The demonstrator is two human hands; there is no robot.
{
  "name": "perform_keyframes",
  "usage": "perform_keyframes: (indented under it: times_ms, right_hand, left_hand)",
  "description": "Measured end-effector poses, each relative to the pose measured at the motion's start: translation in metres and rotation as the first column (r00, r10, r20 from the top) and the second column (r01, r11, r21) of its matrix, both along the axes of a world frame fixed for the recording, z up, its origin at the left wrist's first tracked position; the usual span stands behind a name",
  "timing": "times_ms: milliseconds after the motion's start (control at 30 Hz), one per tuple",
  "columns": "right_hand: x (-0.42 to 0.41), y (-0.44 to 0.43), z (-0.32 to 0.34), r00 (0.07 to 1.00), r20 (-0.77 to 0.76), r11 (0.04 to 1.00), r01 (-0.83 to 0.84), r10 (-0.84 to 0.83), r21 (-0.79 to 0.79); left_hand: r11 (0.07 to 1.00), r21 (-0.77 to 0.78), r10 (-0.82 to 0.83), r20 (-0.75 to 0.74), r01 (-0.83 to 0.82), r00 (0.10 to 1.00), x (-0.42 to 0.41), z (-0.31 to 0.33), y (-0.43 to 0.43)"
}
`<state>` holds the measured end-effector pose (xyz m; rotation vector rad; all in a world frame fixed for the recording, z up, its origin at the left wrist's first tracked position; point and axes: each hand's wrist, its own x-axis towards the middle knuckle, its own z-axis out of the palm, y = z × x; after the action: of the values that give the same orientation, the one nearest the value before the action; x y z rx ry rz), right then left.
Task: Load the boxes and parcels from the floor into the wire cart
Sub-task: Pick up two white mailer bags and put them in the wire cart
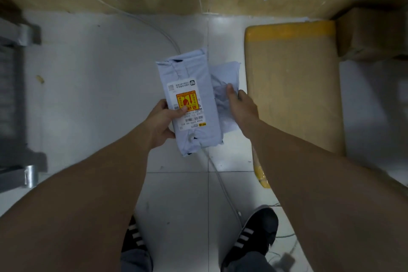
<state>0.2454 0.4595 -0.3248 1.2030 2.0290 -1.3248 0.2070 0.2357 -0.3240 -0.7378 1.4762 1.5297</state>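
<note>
Above the white tiled floor [99,95], near its middle, the left hand [162,120] holds a grey poly-mailer parcel [187,68] clear of the tiles. The thumb lies across the shipping label and the fingers are curled behind the near left edge. Just beside it, the right hand [241,108] pinches the crumpled film of a second grey mailer [227,73], thumb on top and the other fingers tucked beneath. Whether this second parcel is already off the floor cannot be determined.

A long cardboard box [293,90] with yellow tape lies flat towards the right edge of the floor. A smaller carton [371,33] sits at the far right corner against the wall. A blurred metal frame at the left edge is assessed to be the wire cart [13,86]. A thin cable [167,37] crosses the tiles beneath the parcels and passes between the shoes [258,232].

Assessment: the step in hand is collection of the two soft parcels for transfer to the cart.

Recommendations:
- Take more of the second mailer into the right hand. A pinch on loose film is likely to slip or tear.
- Keep the labelled parcel flat, as its orange sticker suggests fragile contents.
- Turn left with the feet clear of the cable.
- Place both mailers inside the cart rather than dropping them, leaving room for the boxes.
</note>
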Motion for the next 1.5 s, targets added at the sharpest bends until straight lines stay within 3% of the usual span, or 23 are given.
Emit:
perform_keyframes:
  times_ms: [133,233,367,500,667,867,1167,1333,1500]
  right_hand:
    - [-0.011,0.007,0.05,0.985,-0.057,0.986,0.161,-0.163,-0.037]
    - [-0.021,0.008,0.093,0.979,-0.068,0.982,0.19,-0.19,-0.006]
    - [-0.044,0.015,0.165,0.954,-0.214,0.972,0.228,-0.21,0.061]
    - [-0.068,0.014,0.268,0.911,-0.353,0.967,0.249,-0.215,0.055]
    - [-0.101,0.019,0.435,0.779,-0.585,0.955,0.295,-0.225,0.025]
    - [-0.125,0.013,0.671,0.629,-0.739,0.944,0.329,-0.24,-0.027]
    - [-0.084,-0.044,0.996,0.276,-0.945,0.934,0.351,-0.175,-0.071]
    - [-0.064,-0.083,1.115,0.164,-0.98,0.953,0.297,-0.108,-0.055]
    - [-0.049,-0.128,1.173,0.111,-0.992,0.969,0.246,-0.062,-0.033]
  left_hand:
    - [0.993,0.071,-0.095,-0.023,0.096,0.995,-0.018,0.047,-0.004]
    - [0.985,0.085,-0.149,-0.05,0.153,0.987,-0.033,0.1,0.003]
    - [0.973,0.102,-0.197,-0.096,0.206,0.976,-0.057,0.184,0.006]
    - [0.979,0.141,-0.119,-0.173,0.144,0.978,-0.09,0.291,-0.004]
    - [0.973,0.215,-0.01,-0.345,0.089,0.939,-0.14,0.471,-0.028]
    - [0.971,0.214,0.043,-0.592,0.106,0.805,-0.174,0.708,-0.074]
    - [0.94,0.284,0.147,-0.84,0.191,0.523,-0.155,1.024,-0.148]
    - [0.935,0.299,0.202,-0.891,0.19,0.406,-0.12,1.137,-0.195]
    - [0.948,0.279,0.215,-0.918,0.155,0.334,-0.087,1.195,-0.253]
